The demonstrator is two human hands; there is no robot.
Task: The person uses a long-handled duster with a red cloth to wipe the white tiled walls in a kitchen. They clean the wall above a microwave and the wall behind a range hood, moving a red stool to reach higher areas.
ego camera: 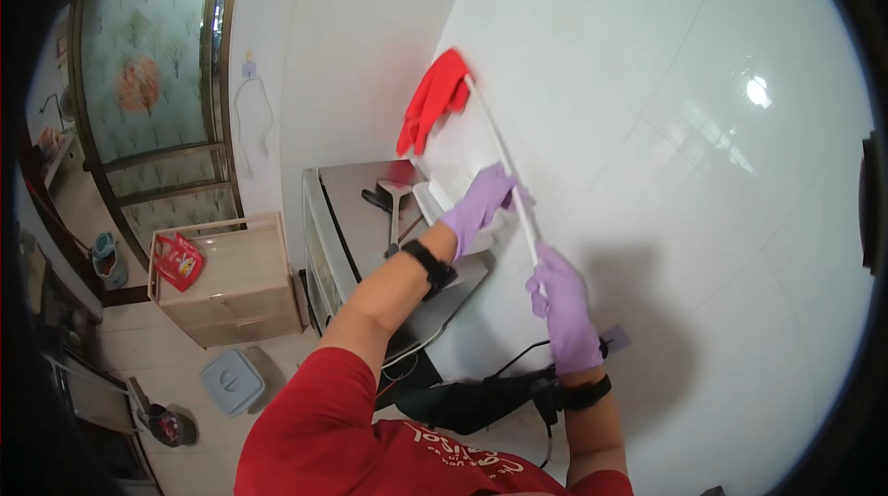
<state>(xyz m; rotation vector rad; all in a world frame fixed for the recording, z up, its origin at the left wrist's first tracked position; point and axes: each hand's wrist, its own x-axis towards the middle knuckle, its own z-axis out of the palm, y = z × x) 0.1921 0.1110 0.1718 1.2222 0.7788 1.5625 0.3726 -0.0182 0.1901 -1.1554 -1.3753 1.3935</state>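
A long white pole (494, 125) slants up from my hands, and a red cloth (438, 97) hangs over its far end at the wall corner. My left hand (484, 201), in a purple glove, grips the middle of the pole. Lower down, my right hand (563, 305), also purple-gloved, is closed around the pole near its bottom. Behind my left hand, white containers (444, 190) stand on a metal-topped cabinet (354, 190), beside a metal spatula (395, 208). The cloth touches or nearly touches the white wall (624, 100); which one, I cannot tell.
A beige cabinet (243, 249) with a red bag (179, 261) stands at left, before a framed glass door (149, 66). A grey lidded bin (233, 381) is on the floor. Near my right wrist are a black cable (517, 357) and a wall hook (617, 338).
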